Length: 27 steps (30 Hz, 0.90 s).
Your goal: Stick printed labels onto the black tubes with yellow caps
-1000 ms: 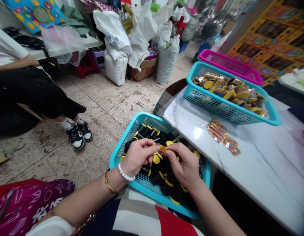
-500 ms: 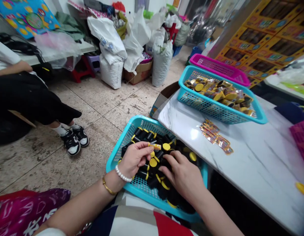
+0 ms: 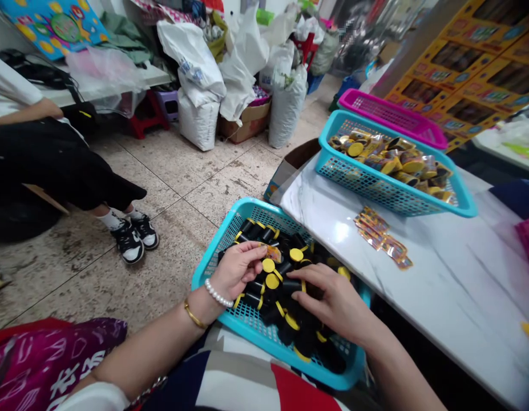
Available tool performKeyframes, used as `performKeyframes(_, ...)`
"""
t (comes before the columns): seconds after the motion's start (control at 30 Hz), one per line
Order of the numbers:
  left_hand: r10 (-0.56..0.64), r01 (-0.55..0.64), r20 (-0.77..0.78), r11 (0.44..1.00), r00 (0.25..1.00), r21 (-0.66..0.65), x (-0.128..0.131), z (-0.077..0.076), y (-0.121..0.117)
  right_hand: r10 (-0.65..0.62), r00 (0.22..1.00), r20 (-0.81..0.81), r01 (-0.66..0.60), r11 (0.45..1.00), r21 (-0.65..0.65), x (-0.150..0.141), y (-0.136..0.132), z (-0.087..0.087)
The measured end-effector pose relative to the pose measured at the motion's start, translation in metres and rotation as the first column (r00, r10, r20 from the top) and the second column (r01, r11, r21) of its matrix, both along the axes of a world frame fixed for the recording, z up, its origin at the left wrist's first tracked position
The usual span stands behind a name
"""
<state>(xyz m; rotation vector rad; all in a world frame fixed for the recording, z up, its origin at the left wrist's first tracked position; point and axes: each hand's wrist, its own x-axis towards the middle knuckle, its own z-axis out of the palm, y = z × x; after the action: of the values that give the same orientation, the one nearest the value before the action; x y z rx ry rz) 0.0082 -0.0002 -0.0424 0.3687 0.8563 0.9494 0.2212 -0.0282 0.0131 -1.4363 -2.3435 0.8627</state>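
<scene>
Item count, hands over basket: 2 blue baskets, 1 full magenta one.
1 left hand [image 3: 238, 267], 1 right hand [image 3: 339, 298]; 1 orange label [image 3: 273, 254] held; 1 bead bracelet [image 3: 217, 294], 1 gold bangle [image 3: 193, 315]; blue baskets x2: lower basket [image 3: 215, 240], upper basket [image 3: 354, 177]; magenta basket [image 3: 392, 119] x1, plus 1 partial magenta item [image 3: 528, 244] at right edge; black tubes [image 3: 292, 285], wrapped tubes [image 3: 413, 165], table labels [image 3: 395, 251]: many, overlapping, no exact count; 2 shoes [image 3: 129, 241].

a small, shiny, printed orange wrapper [image 3: 271, 253] slants from the left hand's [image 3: 239, 267] fingertips, pinched at one end. below, black canisters [image 3: 293, 285] with yellow lids lie jumbled in a turquoise basket [image 3: 285, 353], one between the right hand's [image 3: 341, 299] thumb and fingers.
</scene>
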Motion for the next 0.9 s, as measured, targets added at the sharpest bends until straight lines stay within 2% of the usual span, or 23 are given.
performKeyframes(0.07, -0.003, 0.004, 0.027, 1.000, 1.000, -0.017, 0.000, -0.002, 0.001, -0.058, 0.983, -0.175, 0.058, 0.998, -0.005, -0.001, 0.005, 0.004)
performKeyframes(0.17, -0.005, 0.005, 0.031, 1.000, 1.000, -0.005, 0.000, 0.000, 0.002, -0.154, 0.868, -0.473, 0.107, 0.986, -0.124, -0.005, 0.014, 0.008)
performKeyframes(0.27, -0.020, 0.020, 0.013, 1.000, 1.000, 0.023, 0.001, 0.003, 0.001, -0.232, 0.762, -0.604, 0.070, 0.957, -0.281, -0.013, 0.022, 0.006)
performKeyframes(0.37, -0.046, 0.046, 0.005, 0.998, 0.999, 0.041, 0.002, 0.005, -0.001, -0.274, 0.749, -0.603, 0.055, 0.933, -0.355, -0.020, 0.025, 0.001)
performKeyframes(0.47, -0.043, 0.042, 0.024, 0.998, 0.999, 0.040, 0.002, 0.003, -0.001, -0.316, 0.773, -0.551, 0.120, 0.924, -0.362, -0.023, 0.025, 0.000)
performKeyframes(0.6, -0.028, 0.025, 0.078, 0.999, 0.997, 0.043, 0.002, 0.002, 0.001, -0.361, 0.813, -0.458, 0.222, 0.918, -0.330, -0.026, 0.021, 0.001)
performKeyframes(0.77, -0.048, 0.046, 0.104, 0.999, 0.993, 0.025, 0.002, 0.003, -0.001, -0.300, 0.851, -0.431, 0.175, 0.936, -0.305, -0.031, 0.018, -0.003)
performKeyframes(0.9, -0.048, 0.047, 0.110, 0.999, 0.993, 0.016, 0.002, 0.001, -0.001, -0.305, 0.882, -0.359, 0.255, 0.950, -0.181, -0.034, 0.016, -0.008)
